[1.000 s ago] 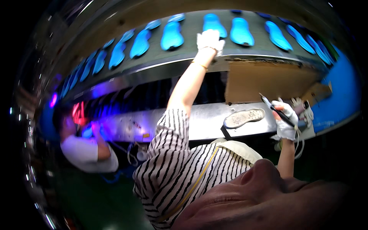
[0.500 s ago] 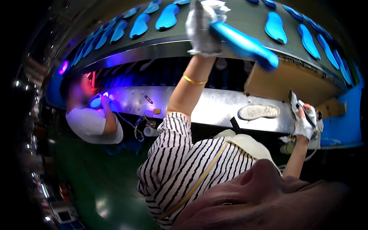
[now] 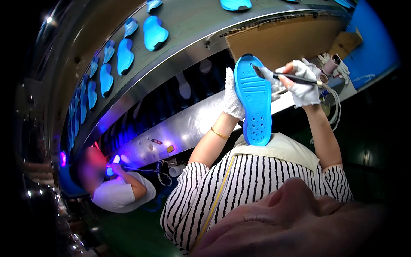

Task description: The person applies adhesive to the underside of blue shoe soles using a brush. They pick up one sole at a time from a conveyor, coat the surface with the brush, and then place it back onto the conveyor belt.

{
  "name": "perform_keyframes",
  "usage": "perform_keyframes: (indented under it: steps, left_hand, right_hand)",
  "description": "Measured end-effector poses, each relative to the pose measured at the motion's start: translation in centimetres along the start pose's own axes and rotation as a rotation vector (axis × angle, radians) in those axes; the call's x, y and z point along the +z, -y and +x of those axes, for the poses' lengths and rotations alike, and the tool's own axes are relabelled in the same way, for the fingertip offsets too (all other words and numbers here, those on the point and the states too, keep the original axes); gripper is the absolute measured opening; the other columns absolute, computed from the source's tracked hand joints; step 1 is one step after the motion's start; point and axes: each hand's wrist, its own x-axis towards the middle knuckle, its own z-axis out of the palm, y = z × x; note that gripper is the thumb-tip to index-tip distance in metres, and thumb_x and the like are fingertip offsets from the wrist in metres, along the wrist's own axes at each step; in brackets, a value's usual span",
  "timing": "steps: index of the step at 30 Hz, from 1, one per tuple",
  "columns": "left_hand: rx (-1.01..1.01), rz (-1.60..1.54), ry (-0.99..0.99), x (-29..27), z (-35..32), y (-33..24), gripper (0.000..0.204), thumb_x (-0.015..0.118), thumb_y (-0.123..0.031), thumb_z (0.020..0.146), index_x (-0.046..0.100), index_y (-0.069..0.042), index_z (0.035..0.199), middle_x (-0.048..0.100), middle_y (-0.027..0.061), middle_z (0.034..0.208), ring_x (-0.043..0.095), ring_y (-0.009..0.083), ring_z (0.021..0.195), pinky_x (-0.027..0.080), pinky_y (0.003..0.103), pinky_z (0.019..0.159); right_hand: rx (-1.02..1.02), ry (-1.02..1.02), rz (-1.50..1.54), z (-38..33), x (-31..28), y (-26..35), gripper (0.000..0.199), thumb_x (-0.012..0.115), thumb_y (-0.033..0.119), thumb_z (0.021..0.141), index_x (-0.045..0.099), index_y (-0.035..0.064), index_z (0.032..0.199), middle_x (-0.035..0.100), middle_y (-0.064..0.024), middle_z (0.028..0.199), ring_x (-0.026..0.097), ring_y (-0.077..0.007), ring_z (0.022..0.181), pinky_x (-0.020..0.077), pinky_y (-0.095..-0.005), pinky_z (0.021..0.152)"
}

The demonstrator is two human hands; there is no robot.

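Note:
My left hand [image 3: 233, 97], in a white glove, grips a blue shoe sole [image 3: 255, 105] by its left side and holds it up in front of my chest. The patterned face, with grooves and small holes, shows. In my gloved right hand [image 3: 302, 85], bare fingertips close around a slim black-handled brush [image 3: 295, 79] with a pale cable or tube at its rear. Its dark tip is at the sole's upper right edge; whether it touches, I cannot tell. A whitish piece just behind the tip is partly hidden.
A belt [image 3: 180, 25] carries several blue soles beyond the metal bench [image 3: 180, 128]. A cardboard sheet [image 3: 282, 38] leans behind my hands. At right lie a spool [image 3: 330, 65] and white gloves [image 3: 341, 68]. A co-worker [image 3: 122, 188] sits at left under purple light.
My left hand has come back from the belt with the blue sole, now held upright before me. My right hand has lifted the brush and moved left to the sole.

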Motion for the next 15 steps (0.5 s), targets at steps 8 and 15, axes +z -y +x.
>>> perform_keyframes:
  steps: [8,15]
  left_hand:
    - [0.273,0.151,-0.296,-0.9,4.1,4.5,0.073,0.042,-0.071,0.083,0.053,-0.01,0.121,0.059,0.0089,0.113,0.058,0.0229,0.1,0.049,0.036,0.091]
    - [0.206,0.178,-0.269,-1.1,3.4,2.9,0.076,0.047,-0.071,0.081,0.05,-0.008,0.123,0.058,0.0132,0.114,0.059,0.0259,0.101,0.05,0.039,0.09]
  right_hand:
    - [-0.136,-0.106,-0.212,0.3,2.1,-0.2,0.013,0.069,-0.001,0.076,0.059,0.0031,0.083,0.063,-0.0049,0.075,0.061,-0.0099,0.065,0.0501,-0.0239,0.06]
    - [-0.099,-0.101,-0.104,-0.6,1.5,-0.4,0.017,0.067,-0.003,0.076,0.058,0.0019,0.09,0.06,-0.0042,0.076,0.058,-0.0084,0.065,0.0483,-0.0226,0.06]
